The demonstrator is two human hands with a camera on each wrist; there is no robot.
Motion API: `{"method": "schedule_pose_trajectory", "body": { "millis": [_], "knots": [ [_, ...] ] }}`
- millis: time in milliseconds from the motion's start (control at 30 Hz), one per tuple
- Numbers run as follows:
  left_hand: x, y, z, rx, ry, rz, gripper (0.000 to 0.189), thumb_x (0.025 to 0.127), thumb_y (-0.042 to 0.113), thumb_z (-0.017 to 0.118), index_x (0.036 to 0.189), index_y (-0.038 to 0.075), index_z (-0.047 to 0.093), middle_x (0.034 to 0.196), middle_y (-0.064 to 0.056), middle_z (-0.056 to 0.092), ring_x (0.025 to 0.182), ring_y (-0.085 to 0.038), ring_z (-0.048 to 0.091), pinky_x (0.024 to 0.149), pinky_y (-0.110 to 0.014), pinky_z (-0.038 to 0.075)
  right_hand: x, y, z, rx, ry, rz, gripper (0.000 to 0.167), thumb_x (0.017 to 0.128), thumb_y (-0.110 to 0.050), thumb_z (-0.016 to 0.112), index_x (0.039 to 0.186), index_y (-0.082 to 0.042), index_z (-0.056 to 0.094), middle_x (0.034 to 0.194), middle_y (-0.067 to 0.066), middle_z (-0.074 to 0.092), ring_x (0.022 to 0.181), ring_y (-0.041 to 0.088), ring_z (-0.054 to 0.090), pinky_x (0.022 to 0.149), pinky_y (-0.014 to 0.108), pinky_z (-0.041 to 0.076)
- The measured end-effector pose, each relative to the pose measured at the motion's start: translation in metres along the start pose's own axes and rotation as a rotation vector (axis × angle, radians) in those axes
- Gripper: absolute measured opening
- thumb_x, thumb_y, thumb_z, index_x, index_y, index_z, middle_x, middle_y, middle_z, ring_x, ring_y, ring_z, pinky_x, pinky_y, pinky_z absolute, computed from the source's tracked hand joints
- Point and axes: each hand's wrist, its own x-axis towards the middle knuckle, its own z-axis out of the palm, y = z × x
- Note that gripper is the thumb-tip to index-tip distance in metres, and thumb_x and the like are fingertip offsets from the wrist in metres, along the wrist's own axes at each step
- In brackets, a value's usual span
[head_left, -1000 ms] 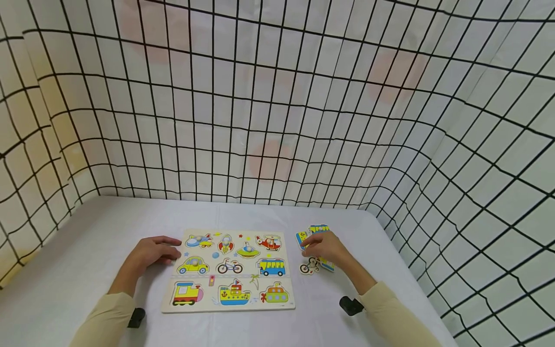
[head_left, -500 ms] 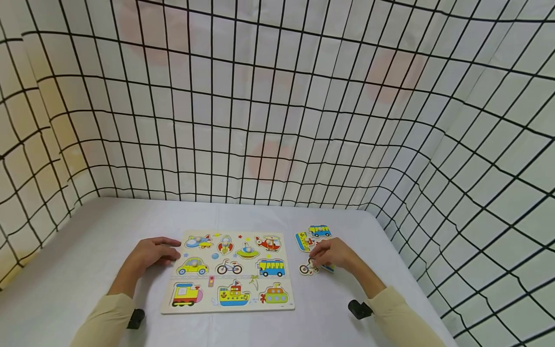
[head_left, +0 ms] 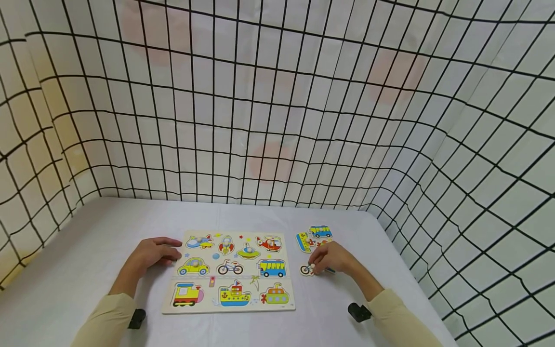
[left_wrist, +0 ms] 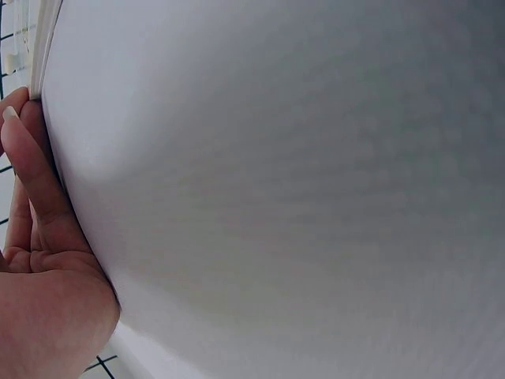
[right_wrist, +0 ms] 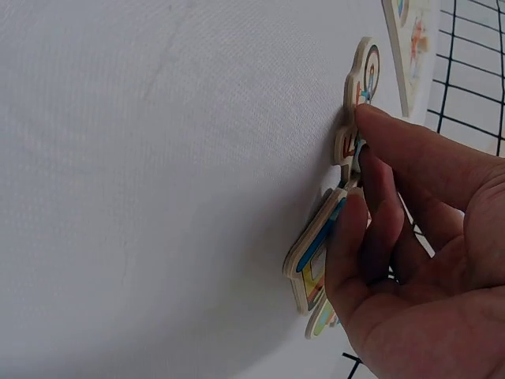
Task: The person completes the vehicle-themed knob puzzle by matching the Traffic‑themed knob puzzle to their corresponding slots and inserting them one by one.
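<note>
A wooden peg puzzle board (head_left: 209, 300) with vehicle pictures lies flat on the table. My left hand (head_left: 152, 251) rests at its left edge, fingers loosely extended; in the left wrist view the fingertips meet the board's edge (left_wrist: 47, 47). Right of the board, my right hand (head_left: 334, 258) pinches the bicycle puzzle piece (head_left: 306, 270) between thumb and fingers. In the right wrist view this bicycle piece (right_wrist: 368, 67) is low over the cloth, its middle covered by the fingers. Other pieces (right_wrist: 312, 245) lie under the curled fingers there, partly hidden.
A bus piece (head_left: 320, 231) and a boat piece (head_left: 304, 242) lie just beyond the right hand. Knobbed pieces such as the car (head_left: 193, 265) and helicopter (head_left: 269, 243) sit in the board. White walls with a black grid (head_left: 260, 120) enclose the table's back and sides.
My right hand has come from the boat and bus pieces toward me, down to the bicycle piece, and now pinches it. The left hand and the board have stayed put.
</note>
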Motion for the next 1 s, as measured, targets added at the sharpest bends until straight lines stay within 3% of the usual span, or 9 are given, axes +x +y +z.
{"method": "schedule_pose_trajectory", "body": {
  "millis": [467, 733, 1000],
  "knots": [
    [0.004, -0.003, 0.000, -0.004, -0.003, -0.010, 0.053, 0.083, 0.018, 0.077, 0.131, 0.000, 0.065, 0.102, -0.014, 0.074, 0.068, -0.020, 0.065, 0.069, -0.028, 0.050, -0.001, -0.013, -0.002, -0.087, 0.002, 0.003, 0.013, 0.075, -0.008, 0.084, 0.085, -0.013, 0.078, 0.075, -0.003, 0.070, 0.073, 0.014, 0.060, 0.067, 0.028, 0.048],
    [0.004, -0.003, 0.000, 0.003, -0.001, 0.001, 0.051, 0.084, 0.019, 0.077, 0.130, 0.000, 0.065, 0.102, -0.013, 0.074, 0.068, -0.020, 0.064, 0.068, -0.028, 0.050, 0.000, -0.029, 0.002, -0.028, -0.040, 0.004, 0.012, 0.078, -0.012, 0.085, 0.088, -0.013, 0.078, 0.078, -0.001, 0.072, 0.070, 0.015, 0.060, 0.065, 0.030, 0.052],
    [0.006, -0.004, 0.001, -0.017, 0.001, -0.004, 0.050, 0.084, 0.017, 0.076, 0.129, 0.000, 0.066, 0.102, -0.013, 0.074, 0.068, -0.021, 0.065, 0.069, -0.028, 0.053, 0.009, -0.050, 0.015, -0.001, -0.043, -0.069, 0.013, 0.078, -0.013, 0.085, 0.088, -0.011, 0.077, 0.077, 0.000, 0.073, 0.070, 0.020, 0.064, 0.068, 0.036, 0.055]
  ]
}}
